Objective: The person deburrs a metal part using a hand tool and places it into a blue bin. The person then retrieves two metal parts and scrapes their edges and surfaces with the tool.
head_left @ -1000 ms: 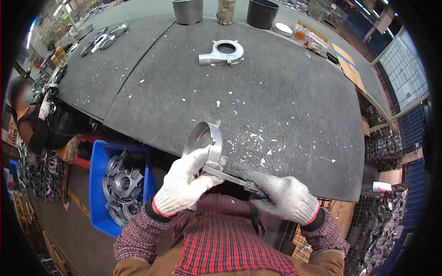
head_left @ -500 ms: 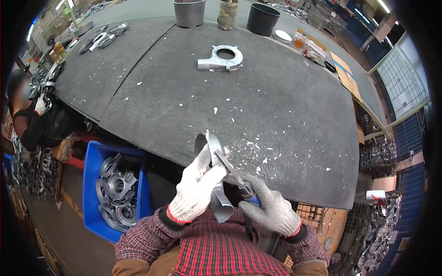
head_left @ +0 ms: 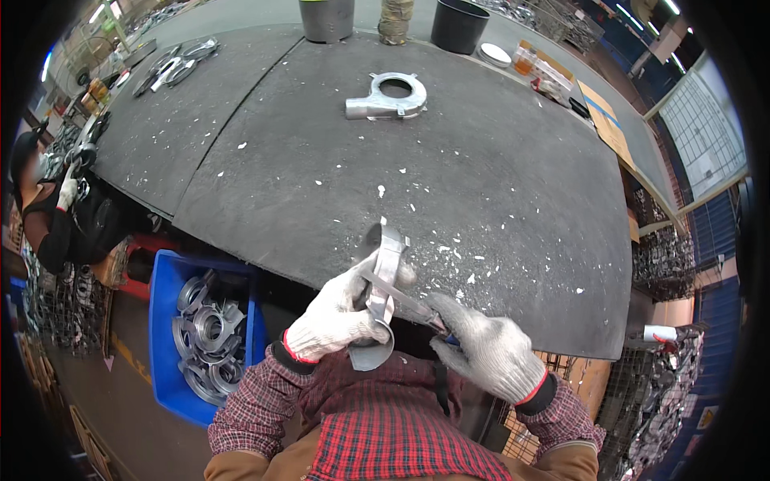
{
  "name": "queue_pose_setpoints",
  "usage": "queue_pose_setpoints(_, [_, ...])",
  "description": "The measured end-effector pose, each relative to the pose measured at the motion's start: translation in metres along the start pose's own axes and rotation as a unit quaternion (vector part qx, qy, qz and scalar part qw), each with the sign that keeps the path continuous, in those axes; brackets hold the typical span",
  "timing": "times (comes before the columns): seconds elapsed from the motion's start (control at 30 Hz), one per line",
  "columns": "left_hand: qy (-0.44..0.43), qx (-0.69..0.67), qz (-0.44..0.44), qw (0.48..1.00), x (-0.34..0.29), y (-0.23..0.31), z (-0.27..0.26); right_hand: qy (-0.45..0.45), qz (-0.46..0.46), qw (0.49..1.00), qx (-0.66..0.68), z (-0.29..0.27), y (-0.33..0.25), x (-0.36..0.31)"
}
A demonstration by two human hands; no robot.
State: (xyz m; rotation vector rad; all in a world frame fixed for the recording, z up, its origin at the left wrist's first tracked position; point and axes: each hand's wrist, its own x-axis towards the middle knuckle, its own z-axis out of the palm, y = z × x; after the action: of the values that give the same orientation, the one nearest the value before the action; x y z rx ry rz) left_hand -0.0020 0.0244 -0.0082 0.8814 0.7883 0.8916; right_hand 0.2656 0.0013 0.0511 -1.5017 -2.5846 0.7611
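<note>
A silvery cast-metal housing [head_left: 388, 264] stands on edge near the table's front, with my gloved left hand [head_left: 333, 317] closed around it. My gloved right hand [head_left: 491, 351] grips a flat hand file [head_left: 407, 302] by its mostly hidden handle. The file's grey blade slants up to the left and meets the housing's edge beside my left fingers. Farther off on the table lies a second cast housing [head_left: 375, 106], with a round opening and a short spout.
Pale chips litter the dark table [head_left: 281, 176]. To the left below it, a blue bin [head_left: 163, 345] holds several metal castings [head_left: 210, 330]. Two buckets [head_left: 327, 22] stand at the back. Another person [head_left: 60, 200] works at far left; wire cages with parts [head_left: 650, 401] are at right.
The housing has turned in my left hand and its lower end has swung left. My right hand has drawn back to the right with the file, and the blade lies flatter.
</note>
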Motion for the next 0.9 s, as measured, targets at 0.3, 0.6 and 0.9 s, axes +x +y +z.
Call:
queue_pose_setpoints(0.3, [-0.055,-0.063,-0.033,0.996,-0.004,0.005,-0.004,0.011,-0.011,0.999,-0.035,-0.013,-0.003,-0.013])
queue_pose_setpoints(0.6, [-0.073,-0.054,-0.039,0.995,-0.004,0.003,0.000,-0.013,0.007,1.000,-0.017,-0.014,-0.008,-0.022])
queue_pose_setpoints(0.9, [-0.055,-0.018,-0.068,0.996,-0.009,0.005,0.013,0.013,0.026,0.994,-0.104,-0.012,-0.006,-0.017])
